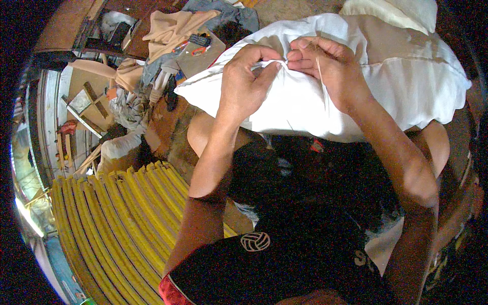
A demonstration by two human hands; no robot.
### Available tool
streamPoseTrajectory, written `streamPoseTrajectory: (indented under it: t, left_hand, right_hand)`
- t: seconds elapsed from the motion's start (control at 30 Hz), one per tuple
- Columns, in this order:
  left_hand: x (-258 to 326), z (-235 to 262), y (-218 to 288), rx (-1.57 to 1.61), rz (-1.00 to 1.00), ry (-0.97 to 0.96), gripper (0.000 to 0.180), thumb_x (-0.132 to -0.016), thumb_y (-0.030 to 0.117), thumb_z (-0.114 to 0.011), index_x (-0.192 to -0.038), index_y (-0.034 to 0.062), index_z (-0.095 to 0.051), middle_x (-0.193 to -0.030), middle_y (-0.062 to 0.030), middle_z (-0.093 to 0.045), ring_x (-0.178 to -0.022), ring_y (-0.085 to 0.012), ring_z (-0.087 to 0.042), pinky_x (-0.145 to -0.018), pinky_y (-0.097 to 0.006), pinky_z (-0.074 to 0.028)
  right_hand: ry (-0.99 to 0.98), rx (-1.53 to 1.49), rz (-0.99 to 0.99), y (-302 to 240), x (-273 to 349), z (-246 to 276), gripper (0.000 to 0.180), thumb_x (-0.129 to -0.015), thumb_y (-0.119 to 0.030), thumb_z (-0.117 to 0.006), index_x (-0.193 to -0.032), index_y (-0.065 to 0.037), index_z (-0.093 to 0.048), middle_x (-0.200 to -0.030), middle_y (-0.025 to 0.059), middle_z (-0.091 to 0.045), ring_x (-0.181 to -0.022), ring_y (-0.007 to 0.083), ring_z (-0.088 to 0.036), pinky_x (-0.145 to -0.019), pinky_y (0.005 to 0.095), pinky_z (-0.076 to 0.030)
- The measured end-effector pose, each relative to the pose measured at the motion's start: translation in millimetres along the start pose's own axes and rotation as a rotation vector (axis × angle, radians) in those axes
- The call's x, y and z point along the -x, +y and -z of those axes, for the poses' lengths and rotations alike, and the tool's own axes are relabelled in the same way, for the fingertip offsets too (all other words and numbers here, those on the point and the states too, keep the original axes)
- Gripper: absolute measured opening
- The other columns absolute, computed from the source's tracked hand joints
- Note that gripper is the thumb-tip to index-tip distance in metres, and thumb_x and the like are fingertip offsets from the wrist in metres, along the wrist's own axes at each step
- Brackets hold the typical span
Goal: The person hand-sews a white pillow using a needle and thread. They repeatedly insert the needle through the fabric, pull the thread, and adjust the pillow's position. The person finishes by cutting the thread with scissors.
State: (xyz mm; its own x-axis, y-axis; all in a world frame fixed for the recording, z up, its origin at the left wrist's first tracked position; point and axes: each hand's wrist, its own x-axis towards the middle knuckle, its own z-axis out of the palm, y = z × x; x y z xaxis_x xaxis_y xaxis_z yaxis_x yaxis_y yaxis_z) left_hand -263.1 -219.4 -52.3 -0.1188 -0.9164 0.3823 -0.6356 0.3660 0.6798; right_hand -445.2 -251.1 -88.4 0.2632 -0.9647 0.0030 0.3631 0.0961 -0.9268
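The white pillow [325, 101] lay across the lap — long axis left to right. Its pinched edge was gripped between both hands: the left hand [244, 84] closed on the fabric, the right hand [325, 66] closed beside it, touching — neither nearer.

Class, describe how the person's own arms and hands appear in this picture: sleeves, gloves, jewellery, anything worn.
Both hands are bare: the left hand and right hand show no gloves, and no rings or watch are visible. The forearms are uncovered. A black short sleeve with a red edge shows at the left upper arm.
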Motion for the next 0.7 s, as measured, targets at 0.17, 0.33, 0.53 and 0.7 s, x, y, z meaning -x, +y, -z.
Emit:
streamPoseTrajectory:
  t: [0.17,0.33,0.53,0.7]
  left_hand:
    - [-0.3,-2.2,-3.6,-0.036,-0.071,0.043,0.017,-0.080,0.003,-0.074,-0.093,0.0026,-0.064,-0.091,-0.0107,-0.062,-0.082,-0.0243,-0.063,-0.073,-0.033,-0.051]
    - [-0.3,-3.4,-7.9,-0.168,-0.329,0.094,0.016,-0.076,0.004,-0.077,-0.089,0.0036,-0.068,-0.094,-0.0106,-0.063,-0.091,-0.0285,-0.062,-0.081,-0.037,-0.050]
    - [-2.3,-4.5,-8.3,-0.246,-0.379,0.087,0.010,-0.080,0.008,-0.076,-0.086,0.0036,-0.070,-0.097,-0.0129,-0.069,-0.096,-0.0300,-0.065,-0.088,-0.038,-0.050]
    - [3.1,24.4,-5.8,-0.178,-0.358,0.065,0.007,-0.081,0.001,-0.071,-0.086,0.0002,-0.067,-0.095,-0.0137,-0.068,-0.095,-0.0300,-0.064,-0.087,-0.038,-0.050]
  right_hand:
    - [-0.234,0.109,0.172,10.7,-12.5,16.3,0.030,-0.098,-0.020,-0.058,-0.115,0.005,-0.063,-0.100,0.0152,-0.073,-0.093,0.0235,-0.073,-0.085,0.0324,-0.059]
    - [-0.080,-0.258,-0.104,6.0,-12.0,14.9,0.032,-0.094,-0.018,-0.064,-0.115,0.005,-0.062,-0.101,0.0163,-0.072,-0.094,0.0242,-0.072,-0.086,0.0337,-0.059]
    - [-0.134,-0.261,-0.137,5.8,-16.6,21.9,0.034,-0.095,-0.024,-0.064,-0.115,0.004,-0.062,-0.100,0.0159,-0.071,-0.091,0.0239,-0.071,-0.085,0.0341,-0.058]
    - [-0.007,-0.206,-0.255,-13.0,-20.4,16.3,0.051,-0.102,-0.048,-0.050,-0.117,-0.001,-0.062,-0.093,0.0115,-0.069,-0.087,0.0215,-0.068,-0.081,0.0345,-0.056]
